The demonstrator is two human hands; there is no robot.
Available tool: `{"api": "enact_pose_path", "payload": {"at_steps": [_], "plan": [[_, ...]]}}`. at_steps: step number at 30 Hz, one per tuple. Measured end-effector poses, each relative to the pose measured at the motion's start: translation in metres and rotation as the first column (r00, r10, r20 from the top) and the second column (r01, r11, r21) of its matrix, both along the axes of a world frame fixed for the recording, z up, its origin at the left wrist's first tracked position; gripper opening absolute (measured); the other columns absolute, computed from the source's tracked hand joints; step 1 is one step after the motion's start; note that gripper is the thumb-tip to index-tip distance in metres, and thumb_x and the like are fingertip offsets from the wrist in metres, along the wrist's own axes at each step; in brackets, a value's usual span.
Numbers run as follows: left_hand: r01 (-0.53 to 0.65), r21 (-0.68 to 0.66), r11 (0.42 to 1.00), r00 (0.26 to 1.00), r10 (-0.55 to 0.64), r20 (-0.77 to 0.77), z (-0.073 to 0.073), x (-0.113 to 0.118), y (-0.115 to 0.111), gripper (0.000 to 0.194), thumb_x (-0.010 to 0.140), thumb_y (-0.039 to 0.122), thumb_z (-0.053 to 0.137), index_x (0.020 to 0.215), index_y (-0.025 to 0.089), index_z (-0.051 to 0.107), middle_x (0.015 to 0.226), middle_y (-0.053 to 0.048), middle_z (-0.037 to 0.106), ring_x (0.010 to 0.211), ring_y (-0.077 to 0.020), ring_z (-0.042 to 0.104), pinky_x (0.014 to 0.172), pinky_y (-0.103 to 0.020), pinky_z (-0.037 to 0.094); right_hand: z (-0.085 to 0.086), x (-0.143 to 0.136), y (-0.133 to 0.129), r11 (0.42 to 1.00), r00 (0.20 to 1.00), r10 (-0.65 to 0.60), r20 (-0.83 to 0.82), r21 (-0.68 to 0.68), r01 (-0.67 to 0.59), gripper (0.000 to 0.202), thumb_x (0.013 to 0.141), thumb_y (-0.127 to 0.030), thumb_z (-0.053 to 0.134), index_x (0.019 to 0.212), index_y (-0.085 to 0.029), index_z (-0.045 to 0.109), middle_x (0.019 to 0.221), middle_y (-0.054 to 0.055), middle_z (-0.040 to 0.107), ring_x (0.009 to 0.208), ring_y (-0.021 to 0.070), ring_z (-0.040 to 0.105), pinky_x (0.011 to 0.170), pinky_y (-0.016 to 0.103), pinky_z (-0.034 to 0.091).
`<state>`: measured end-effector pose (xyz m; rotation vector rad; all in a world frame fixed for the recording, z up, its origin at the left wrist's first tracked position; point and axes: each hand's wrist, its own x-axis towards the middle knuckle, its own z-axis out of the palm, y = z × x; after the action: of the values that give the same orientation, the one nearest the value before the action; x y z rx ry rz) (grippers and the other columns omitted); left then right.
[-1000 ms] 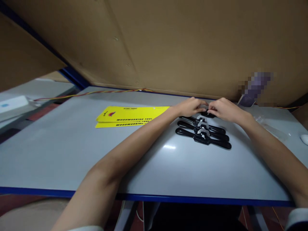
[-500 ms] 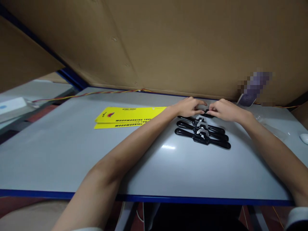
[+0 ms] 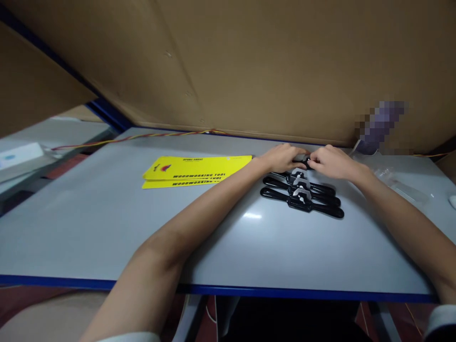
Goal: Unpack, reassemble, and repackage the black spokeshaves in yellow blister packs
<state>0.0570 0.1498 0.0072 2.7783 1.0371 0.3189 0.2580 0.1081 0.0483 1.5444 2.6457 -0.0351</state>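
At the back of the row of tools, my left hand (image 3: 284, 157) curls its thumb and fingers round the left part of a black spokeshave (image 3: 307, 162). My right hand (image 3: 330, 160) pinches the same spokeshave from the other side, its fingers bent in. Most of this tool is hidden by the hands. Just nearer to me, three more black spokeshaves (image 3: 299, 203) lie side by side, their silvery blade caps in line. Left of them, partly under my left forearm, are yellow cards (image 3: 199, 167) printed "WOODWORKING TOOL", overlapping each other.
Clear plastic packaging (image 3: 402, 185) lies beyond my right forearm, and a white rounded object (image 3: 452, 201) sits at the right edge. A cardboard wall (image 3: 249, 71) closes off the back. Twisted red and yellow wire (image 3: 160, 135) runs along the rear table edge.
The view has shifted slightly. Both hands stay at the rear spokeshave, with small finger movements; the other spokeshaves and the cards keep their places.
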Motion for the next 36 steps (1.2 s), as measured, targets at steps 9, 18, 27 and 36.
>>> {"api": "enact_pose_path", "payload": {"at_steps": [9,18,27,36], "plan": [[-0.048,-0.021,0.999,0.999,0.047,-0.014,0.001,0.002,-0.002,0.041,0.097,0.048,0.067,0.127,0.020,0.071,0.100,-0.011,0.078,0.091,-0.0275,0.073,0.078,-0.032,0.045,-0.004,0.012,0.009,0.981,0.965,0.182,-0.187,0.098,-0.166,0.019,0.093,-0.023,0.056,0.105,-0.020,0.070,0.095,0.006,0.073,0.079,0.0189,0.060,0.067,0.029,0.034],[-0.031,-0.019,0.999,0.999,0.030,-0.018,0.003,0.001,-0.003,0.043,0.098,0.048,0.065,0.133,0.024,0.068,0.097,-0.010,0.078,0.094,-0.0284,0.073,0.072,-0.030,0.042,-0.002,0.018,0.015,0.984,0.973,0.178,-0.146,0.027,-0.175,0.024,0.098,-0.027,0.056,0.108,-0.021,0.077,0.102,0.007,0.079,0.089,0.0213,0.068,0.075,0.030,0.041],[-0.045,-0.034,0.998,0.999,0.045,-0.007,0.002,0.002,-0.003,0.050,0.097,0.048,0.067,0.142,0.025,0.064,0.101,-0.010,0.079,0.099,-0.0286,0.072,0.077,-0.031,0.045,0.007,0.012,0.008,0.994,0.996,0.088,-0.013,0.063,-0.087,0.024,0.101,-0.029,0.055,0.107,-0.019,0.077,0.101,0.009,0.079,0.089,0.0232,0.069,0.070,0.032,0.037],[-0.077,-0.026,0.997,0.997,0.076,-0.016,0.004,0.003,-0.006,0.050,0.097,0.048,0.066,0.142,0.026,0.064,0.112,-0.012,0.078,0.109,-0.0309,0.072,0.081,-0.032,0.048,0.007,0.005,-0.001,0.991,0.980,0.055,0.193,0.108,-0.077,0.034,0.107,-0.033,0.043,0.111,-0.018,0.072,0.098,0.013,0.078,0.084,0.0263,0.069,0.064,0.035,0.030]]}}
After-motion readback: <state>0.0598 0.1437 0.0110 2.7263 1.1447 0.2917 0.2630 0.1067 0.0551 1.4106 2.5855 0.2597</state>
